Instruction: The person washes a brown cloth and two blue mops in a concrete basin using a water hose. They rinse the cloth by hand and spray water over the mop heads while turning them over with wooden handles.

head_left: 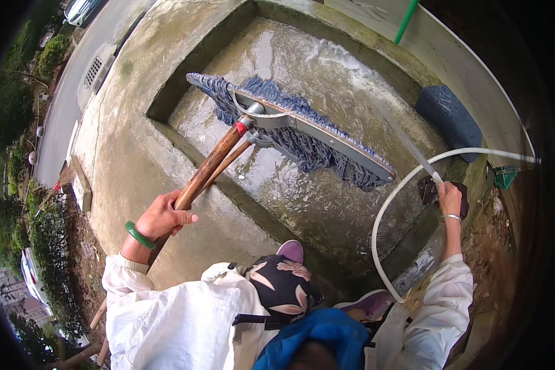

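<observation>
My left hand grips the wooden handle of a wide flat dust mop. Its metal frame is lifted over a shallow concrete basin, and blue yarn strands hang from it. Just under this handle runs a second, thinner-looking wooden handle with a metal clamp; how much of a second mop lies behind is hidden. My right hand holds the end of a white hose. A water jet leaves it and strikes the basin's far side, where it foams.
A dark blue block bearing marks stands on the basin's right edge. A green pole rises by the light wall panel. My purple shoes stand at the near rim. A drain grate lies beside the road at left, near shrubs.
</observation>
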A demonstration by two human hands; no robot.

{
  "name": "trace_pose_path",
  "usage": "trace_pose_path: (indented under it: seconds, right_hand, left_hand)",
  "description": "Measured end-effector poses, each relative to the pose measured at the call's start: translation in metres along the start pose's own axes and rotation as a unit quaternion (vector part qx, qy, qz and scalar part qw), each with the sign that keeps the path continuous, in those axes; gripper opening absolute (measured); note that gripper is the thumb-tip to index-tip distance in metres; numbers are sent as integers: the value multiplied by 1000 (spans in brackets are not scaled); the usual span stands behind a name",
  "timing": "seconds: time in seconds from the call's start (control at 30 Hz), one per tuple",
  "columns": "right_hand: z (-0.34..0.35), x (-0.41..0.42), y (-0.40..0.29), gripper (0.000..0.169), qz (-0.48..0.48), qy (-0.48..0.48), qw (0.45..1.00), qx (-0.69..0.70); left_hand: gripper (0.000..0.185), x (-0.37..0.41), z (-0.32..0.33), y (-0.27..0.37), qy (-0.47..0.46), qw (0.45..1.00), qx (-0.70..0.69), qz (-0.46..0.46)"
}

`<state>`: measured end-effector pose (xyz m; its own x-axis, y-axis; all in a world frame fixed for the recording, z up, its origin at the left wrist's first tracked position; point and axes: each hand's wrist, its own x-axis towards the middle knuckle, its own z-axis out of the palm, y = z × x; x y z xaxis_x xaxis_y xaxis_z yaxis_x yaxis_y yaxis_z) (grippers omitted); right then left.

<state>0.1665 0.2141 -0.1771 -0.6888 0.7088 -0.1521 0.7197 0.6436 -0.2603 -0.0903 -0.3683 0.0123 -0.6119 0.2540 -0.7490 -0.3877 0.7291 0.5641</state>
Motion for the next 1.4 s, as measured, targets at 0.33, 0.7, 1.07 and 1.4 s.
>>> trace_pose_path:
  seconds: [0.33, 0.7, 1.07, 1.4]
  right_hand:
    - [30, 35, 12, 28, -35, 10, 998, -43]
    - [64, 46, 4, 30, -22, -48, 996, -72]
    - [24, 7, -43, 27, -148, -101, 984, 5]
    - [3, -34, -98, 20, -218, -87, 971, 34]
  left_hand:
    - [37, -43, -173, 18, 170, 981, 88, -44]
    - [42, 80, -309, -122, 373, 698, 549, -270]
    - [65, 171, -203, -237, 224, 818, 440, -295]
    - [35, 135, -30, -173, -89, 978, 113, -149]
